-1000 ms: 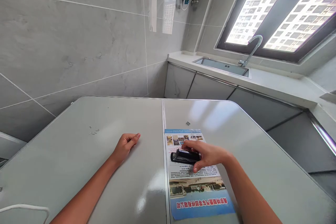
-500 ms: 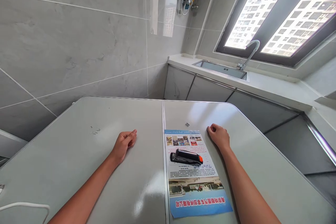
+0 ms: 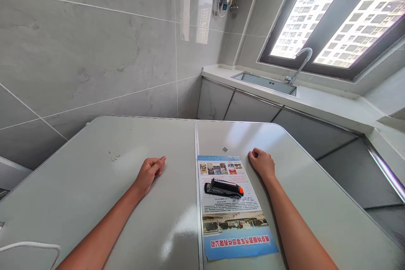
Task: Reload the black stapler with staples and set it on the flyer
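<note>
On the table, my left hand rests in a loose fist, thumb along the top, with nothing showing in it. My right hand is also curled closed, just beyond the upper right edge of a printed leaflet. A black stapler with an orange end lies across the leaflet, between my hands and touched by neither. Two short strips of staples lie past the leaflet's far edge. Several loose staples are scattered to the left of my left hand.
The pale folding table has a metal seam down its middle. A white cable crosses the near left corner. Behind stand a tiled wall and a counter with a sink and a tap below a window.
</note>
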{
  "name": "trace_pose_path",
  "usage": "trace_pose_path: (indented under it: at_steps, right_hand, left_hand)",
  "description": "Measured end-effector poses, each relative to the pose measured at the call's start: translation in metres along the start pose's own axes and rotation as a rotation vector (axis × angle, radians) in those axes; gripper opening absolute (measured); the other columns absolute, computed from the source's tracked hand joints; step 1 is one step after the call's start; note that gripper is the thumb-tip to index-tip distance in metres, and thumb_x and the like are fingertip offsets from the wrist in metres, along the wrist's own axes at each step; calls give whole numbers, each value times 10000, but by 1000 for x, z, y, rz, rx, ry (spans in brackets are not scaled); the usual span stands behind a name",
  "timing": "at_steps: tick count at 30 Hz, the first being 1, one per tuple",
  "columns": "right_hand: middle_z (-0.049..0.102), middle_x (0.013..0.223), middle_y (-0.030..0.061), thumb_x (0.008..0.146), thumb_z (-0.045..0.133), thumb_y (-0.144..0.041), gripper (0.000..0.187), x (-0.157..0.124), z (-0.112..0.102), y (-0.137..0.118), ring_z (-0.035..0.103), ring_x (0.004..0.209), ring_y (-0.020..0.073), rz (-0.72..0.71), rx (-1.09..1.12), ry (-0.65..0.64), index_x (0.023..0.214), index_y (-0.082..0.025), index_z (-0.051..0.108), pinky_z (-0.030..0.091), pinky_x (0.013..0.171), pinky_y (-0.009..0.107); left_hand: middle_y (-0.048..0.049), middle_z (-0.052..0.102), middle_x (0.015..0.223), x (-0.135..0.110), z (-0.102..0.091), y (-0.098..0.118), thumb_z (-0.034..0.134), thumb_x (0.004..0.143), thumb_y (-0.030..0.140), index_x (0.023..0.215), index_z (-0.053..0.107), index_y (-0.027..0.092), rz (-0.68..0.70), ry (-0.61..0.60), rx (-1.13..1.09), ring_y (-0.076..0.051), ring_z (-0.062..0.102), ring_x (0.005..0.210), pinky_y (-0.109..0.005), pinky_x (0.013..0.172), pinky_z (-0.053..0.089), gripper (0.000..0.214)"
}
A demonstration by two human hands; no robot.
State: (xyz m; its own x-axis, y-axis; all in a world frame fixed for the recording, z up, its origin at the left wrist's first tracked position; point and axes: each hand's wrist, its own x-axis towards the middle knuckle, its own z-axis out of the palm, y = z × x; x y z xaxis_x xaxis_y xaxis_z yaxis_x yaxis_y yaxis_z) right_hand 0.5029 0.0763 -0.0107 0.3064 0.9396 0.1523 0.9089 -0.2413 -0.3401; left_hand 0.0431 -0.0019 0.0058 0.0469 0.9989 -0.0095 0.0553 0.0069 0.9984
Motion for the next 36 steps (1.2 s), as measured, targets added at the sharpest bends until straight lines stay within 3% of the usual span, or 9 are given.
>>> trace_pose_path:
  at_steps: [11,24,29,31,32,36]
  right_hand:
    - [609,683,23,897,520,-366,259,1,2,1,446,634,168,4,-5,0,707,-218,615,235,595,290]
    - [600,664,24,873,521,-365,253,1,2,1,430,625,173,6,25,12,667,-222,558,239,592,293]
    - [479,592,-3,856,573,-429,348,-1,-4,-3,386,602,156,-109,285,60,603,-214,468,284,616,296]
    - [423,604,-16,900,553,-534,439,-7,-12,-10,372,618,150,-242,469,-32,619,-213,448,304,622,292]
    - [421,632,-17,918,532,-602,480,-11,-17,-14,377,637,151,-327,574,-147,650,-211,462,315,627,289]
    - [505,822,6,768,616,-855,683,-31,-37,-36,413,732,159,-688,875,-798,945,-196,591,353,660,283]
  left_hand:
    - [45,214,571,0,2,3,555,966,512,564,260,201,-2,3,42,-121,175,574,-291,553,160,588]
    - [45,211,578,0,3,4,563,952,536,566,250,205,-12,1,51,-122,169,580,-294,555,149,597]
    - [45,207,582,0,2,4,558,955,524,567,247,208,-14,-2,42,-126,167,584,-299,558,155,590]
    - [45,203,585,-1,2,4,560,957,517,572,242,208,-17,0,35,-126,167,587,-300,563,160,587]
    - [45,203,583,-1,3,5,559,958,513,571,242,207,-16,0,33,-127,168,588,-300,564,163,586]
    - [43,213,570,-2,4,6,544,964,504,560,254,206,-8,-9,40,-127,167,585,-307,563,156,580]
